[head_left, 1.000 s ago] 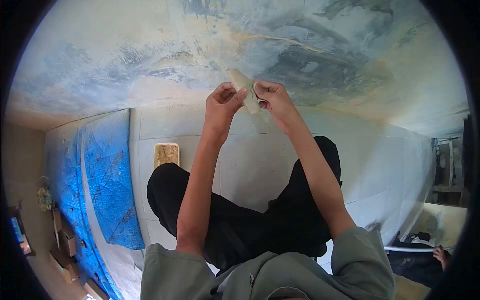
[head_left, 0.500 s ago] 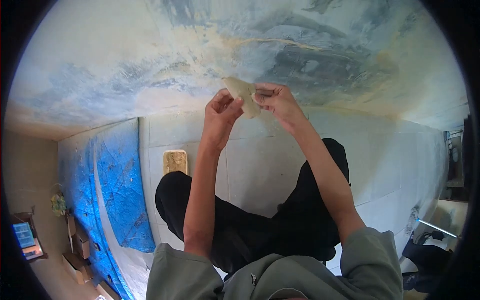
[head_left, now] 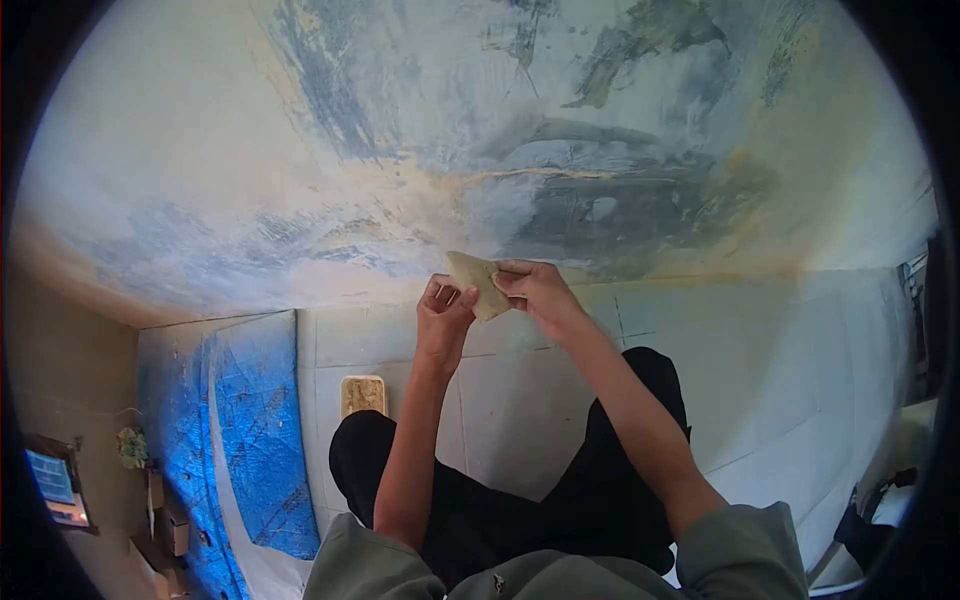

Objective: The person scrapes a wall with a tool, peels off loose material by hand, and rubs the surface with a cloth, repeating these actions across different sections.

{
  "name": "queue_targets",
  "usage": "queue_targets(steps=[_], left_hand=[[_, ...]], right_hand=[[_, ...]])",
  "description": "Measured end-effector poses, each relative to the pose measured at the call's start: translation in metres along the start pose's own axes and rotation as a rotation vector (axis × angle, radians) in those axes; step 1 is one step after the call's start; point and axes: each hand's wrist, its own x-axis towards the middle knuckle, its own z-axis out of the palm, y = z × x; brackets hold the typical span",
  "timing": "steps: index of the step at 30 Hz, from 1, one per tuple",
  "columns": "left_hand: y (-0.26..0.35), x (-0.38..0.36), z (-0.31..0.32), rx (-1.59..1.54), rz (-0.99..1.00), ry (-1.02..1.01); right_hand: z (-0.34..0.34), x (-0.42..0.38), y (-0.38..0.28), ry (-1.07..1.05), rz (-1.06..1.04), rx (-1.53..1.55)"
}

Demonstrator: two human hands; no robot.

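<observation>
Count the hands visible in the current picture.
2: the left hand holds the beige piece from its left side, and the right hand holds it from the right. No others show.

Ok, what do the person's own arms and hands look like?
The short sleeves are grey-green, and the forearms below them are bare. The left hand and right hand wear no gloves; no watch or bracelet shows.
</observation>
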Motion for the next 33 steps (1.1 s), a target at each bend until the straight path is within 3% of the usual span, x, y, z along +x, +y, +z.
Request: queue_targets(steps=[2, 4, 9, 11, 14, 15, 16, 18, 19, 22, 25, 27, 29, 31, 33], left_hand=[[0.001, 0.004, -0.007, 0.064, 0.028, -0.012], [0.008, 0.006, -0.008, 0.137, 0.061, -0.026], [0.03, 0.008, 0.002, 0.119, -0.073, -0.022], [0.052, 0.016, 0.007, 0.285, 0.222, 0.147], [0.132, 0.022, 0.065, 0.811, 0.786, 0.403], [0.154, 0.026, 0.097, 0.799, 1.063, 0.395], [0.177, 0.039, 0.114, 1.012, 1.355, 0.401], [0.208, 0.063, 0.146, 1.197, 1.666, 0.502], [0.216, 0.08, 0.159, 1.173, 1.741, 0.457], [0.207, 0.101, 0.18, 1.456, 1.662, 0.331], [0.211, 0.113, 0.16, 1.653, 1.624, 0.255], [0.228, 0.117, 0.151, 1.709, 1.617, 0.505], [0.218, 0.12, 0.152, 1.615, 1.642, 0.455], [0.194, 0.105, 0.162, 1.912, 1.561, 0.132], [0.21, 0.112, 0.154, 2.023, 1.555, 0.212]], right_hand=[[0.006, 0.001, -0.001, 0.061, -0.053, -0.166], [0.004, 0.006, 0.001, 0.03, -0.057, -0.158], [0.001, 0.014, 0.007, -0.075, -0.057, -0.067], [0.007, 0.013, -0.003, 0.045, -0.07, -0.097], [-0.011, 0.032, 0.0, 0.164, -0.113, -0.125], [-0.014, 0.036, 0.001, 0.14, -0.12, -0.118], [-0.017, 0.039, 0.001, 0.153, -0.115, -0.077], [-0.019, 0.047, 0.002, 0.149, -0.124, -0.036], [-0.021, 0.052, 0.005, 0.144, -0.103, -0.031], [-0.023, 0.054, 0.003, 0.117, -0.07, -0.074], [-0.033, 0.052, 0.004, 0.113, -0.071, -0.148], [-0.04, 0.052, 0.005, 0.136, -0.115, -0.196], [-0.047, 0.052, 0.004, 0.137, -0.122, -0.193], [-0.046, 0.051, 0.001, 0.14, -0.129, -0.204], [-0.047, 0.05, 0.0, 0.175, -0.106, -0.238]])
